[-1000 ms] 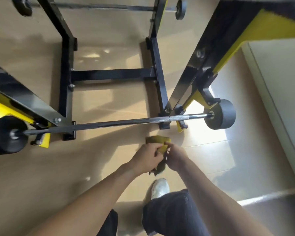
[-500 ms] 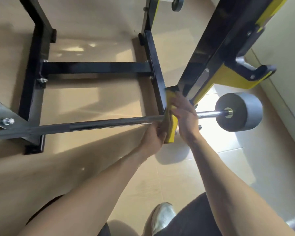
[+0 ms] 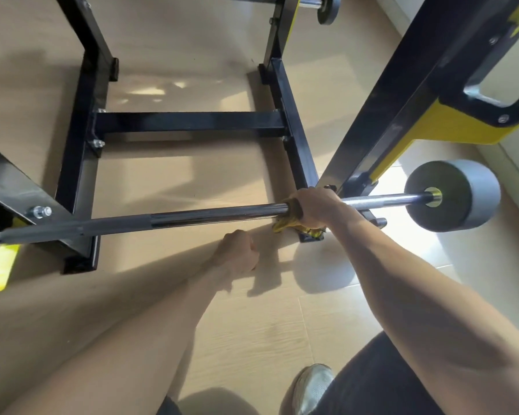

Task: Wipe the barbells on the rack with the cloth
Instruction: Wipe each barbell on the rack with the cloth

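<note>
Risk: cloth [image 3: 285, 225] bunches or slips off if the right hand [image 3: 315, 208] slides too fast — only a tail hangs out below the fist. Knurled section by the weight [image 3: 459, 199] could snag it. Right hand is wrapped around the barbell [image 3: 192, 218] with the cloth trapped under the palm, near the rack [image 3: 369, 127] upright. Left hand [image 3: 238, 253] — loosely fisted, holding nothing, just below the bar.

Two barbells [image 3: 210, 215] [image 3: 312, 1], one rack [image 3: 189, 121], one yellow cloth [image 3: 285, 224], two hands [image 3: 315, 208] [image 3: 237, 253], one shoe [image 3: 312, 387]
</note>
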